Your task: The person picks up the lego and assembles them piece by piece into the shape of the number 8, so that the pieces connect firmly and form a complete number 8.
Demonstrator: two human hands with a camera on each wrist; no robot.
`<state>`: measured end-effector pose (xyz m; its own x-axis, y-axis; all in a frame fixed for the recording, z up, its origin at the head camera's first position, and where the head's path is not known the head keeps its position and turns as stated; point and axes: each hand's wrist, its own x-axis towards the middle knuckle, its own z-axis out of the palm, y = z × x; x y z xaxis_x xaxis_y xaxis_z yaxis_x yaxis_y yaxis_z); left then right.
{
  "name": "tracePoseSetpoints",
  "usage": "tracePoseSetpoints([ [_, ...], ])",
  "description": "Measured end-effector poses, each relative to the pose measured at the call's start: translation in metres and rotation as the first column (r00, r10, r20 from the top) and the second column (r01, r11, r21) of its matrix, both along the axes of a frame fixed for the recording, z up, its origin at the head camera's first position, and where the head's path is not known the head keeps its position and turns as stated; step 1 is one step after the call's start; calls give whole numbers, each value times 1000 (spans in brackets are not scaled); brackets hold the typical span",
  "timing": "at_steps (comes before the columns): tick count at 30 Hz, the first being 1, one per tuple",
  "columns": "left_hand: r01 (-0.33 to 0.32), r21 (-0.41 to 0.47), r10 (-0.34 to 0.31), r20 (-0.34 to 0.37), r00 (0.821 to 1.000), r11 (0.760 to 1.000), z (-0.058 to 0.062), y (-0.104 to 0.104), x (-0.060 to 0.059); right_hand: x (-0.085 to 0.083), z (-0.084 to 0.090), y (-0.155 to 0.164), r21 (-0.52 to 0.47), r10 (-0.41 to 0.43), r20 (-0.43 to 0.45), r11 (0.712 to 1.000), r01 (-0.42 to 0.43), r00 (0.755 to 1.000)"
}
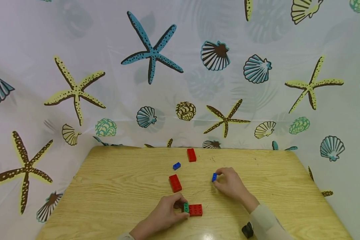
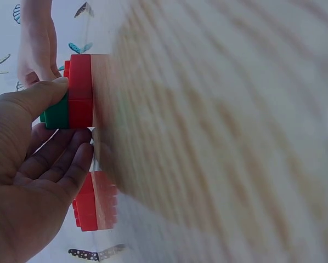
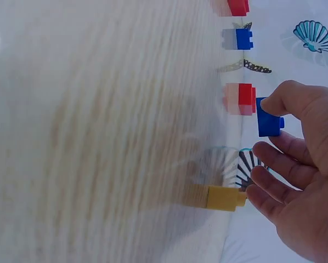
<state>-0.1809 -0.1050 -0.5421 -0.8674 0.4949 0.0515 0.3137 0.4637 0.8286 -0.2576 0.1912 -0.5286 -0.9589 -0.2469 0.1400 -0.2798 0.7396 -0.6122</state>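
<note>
My left hand [image 1: 165, 213] pinches a green toy brick [image 1: 186, 207] between thumb and fingers. In the left wrist view that green brick [image 2: 55, 114] sits against the top of a red brick [image 2: 80, 87], at its left end in the head view. The red brick [image 1: 195, 210] lies on the table, studs up. Farther right, my right hand [image 1: 232, 184] holds a small blue brick [image 1: 214, 177] by thumb and fingertips. Seen from the right wrist, this blue brick [image 3: 269, 118] is raised off the tabletop. Its remaining fingers are loosely bent.
Beyond the left hand lie a red brick [image 1: 175, 183], a small blue brick [image 1: 176, 166] and another red brick [image 1: 191, 155]. A yellow brick [image 3: 221, 198] stands near the right fingers. The wooden table [image 1: 114, 180] meets a patterned curtain [image 1: 174, 90] at the back.
</note>
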Motion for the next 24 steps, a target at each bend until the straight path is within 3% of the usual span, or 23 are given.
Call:
tracePoseSetpoints([
  [24,7,-9,-7,11,1000,1000,0,-1,-1,33,5,-15,-15,146,-45,989,-147,988],
])
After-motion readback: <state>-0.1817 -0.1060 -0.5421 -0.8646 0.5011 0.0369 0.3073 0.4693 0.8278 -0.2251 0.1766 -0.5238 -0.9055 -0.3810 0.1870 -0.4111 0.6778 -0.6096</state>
